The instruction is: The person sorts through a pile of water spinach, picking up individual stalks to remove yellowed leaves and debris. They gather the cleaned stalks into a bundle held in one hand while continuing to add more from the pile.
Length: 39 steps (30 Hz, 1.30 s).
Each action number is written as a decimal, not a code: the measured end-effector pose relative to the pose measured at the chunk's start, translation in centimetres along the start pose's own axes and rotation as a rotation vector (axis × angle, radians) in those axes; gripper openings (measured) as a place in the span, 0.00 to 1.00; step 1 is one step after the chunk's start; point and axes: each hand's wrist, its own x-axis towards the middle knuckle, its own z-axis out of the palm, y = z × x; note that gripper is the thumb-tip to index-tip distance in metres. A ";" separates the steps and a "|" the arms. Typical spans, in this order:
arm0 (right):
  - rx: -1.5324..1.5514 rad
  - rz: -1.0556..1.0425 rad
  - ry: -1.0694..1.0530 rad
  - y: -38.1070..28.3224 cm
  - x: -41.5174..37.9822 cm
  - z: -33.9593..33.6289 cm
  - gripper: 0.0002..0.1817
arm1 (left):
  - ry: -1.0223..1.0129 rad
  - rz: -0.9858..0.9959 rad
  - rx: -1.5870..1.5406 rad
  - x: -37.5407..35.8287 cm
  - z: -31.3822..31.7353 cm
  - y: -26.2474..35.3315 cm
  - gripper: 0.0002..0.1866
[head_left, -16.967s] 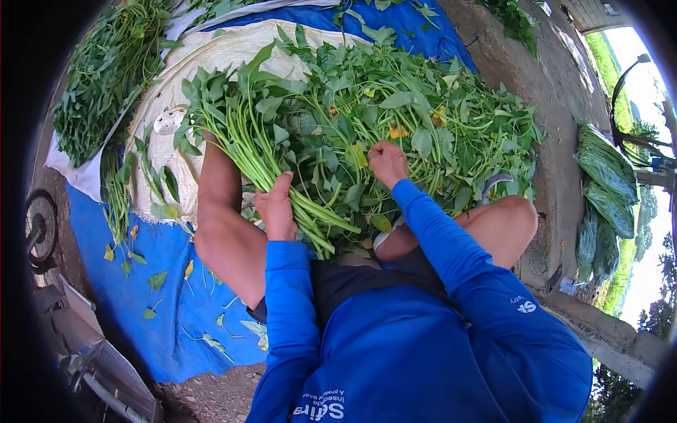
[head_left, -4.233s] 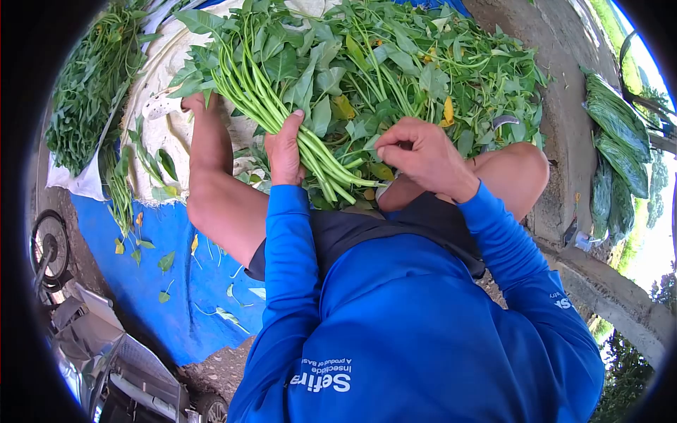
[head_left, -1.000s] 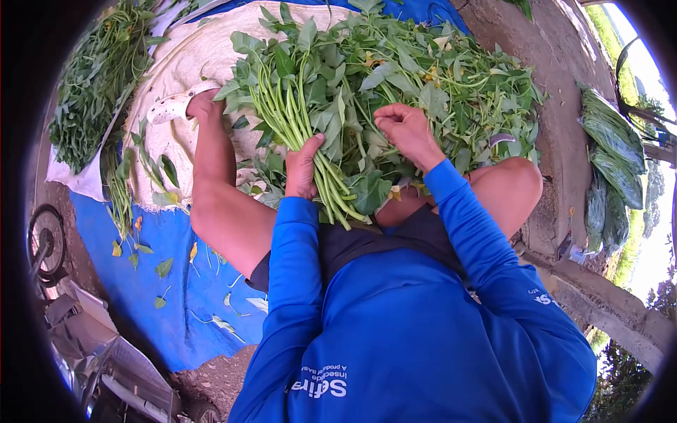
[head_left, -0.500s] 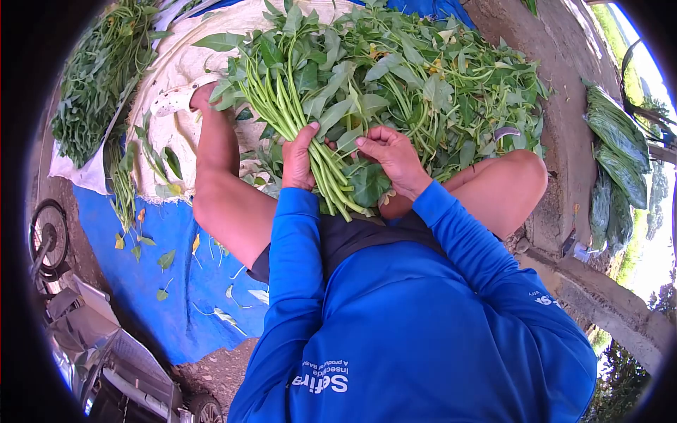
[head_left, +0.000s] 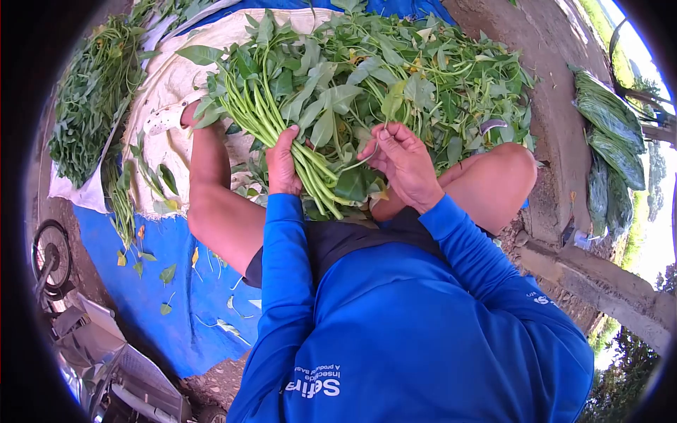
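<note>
Left hand (head_left: 283,163): closed around the stems of a bunch of leafy greens (head_left: 282,99), grip near the cut ends, middle of the frame; leaves fan toward the upper left.
Right hand (head_left: 403,161): fingers pinched on a single thin stem (head_left: 361,163), just right of the bunch, centre of the frame.
Loose pile of greens (head_left: 437,84): spread across the upper centre and right, behind both hands, lying on a pale cloth (head_left: 169,77).
Blue tarp (head_left: 166,296): under the cloth, lower left, strewn with stray leaves.
Second heap of greens (head_left: 92,99): far upper left, well apart from the hands.
Bagged greens (head_left: 610,155): right edge, beyond a concrete ledge (head_left: 564,141).
Knees: bare, either side of the bunch.
</note>
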 end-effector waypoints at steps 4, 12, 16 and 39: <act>-0.041 -0.079 0.224 -5.6 0.4 -3.3 0.10 | 0.044 0.014 0.064 -0.3 0.2 1.3 0.13; -0.859 -0.181 -0.220 -1.8 -0.7 -0.6 0.08 | 0.054 0.047 0.174 -0.6 2.7 2.8 0.14; -1.075 -0.685 -0.118 -2.5 -0.7 -0.9 0.06 | 0.069 0.086 0.144 -0.9 3.2 3.7 0.14; -0.935 -0.251 0.038 -5.6 4.6 -1.9 0.14 | -0.107 -0.158 0.164 0.5 3.6 11.0 0.15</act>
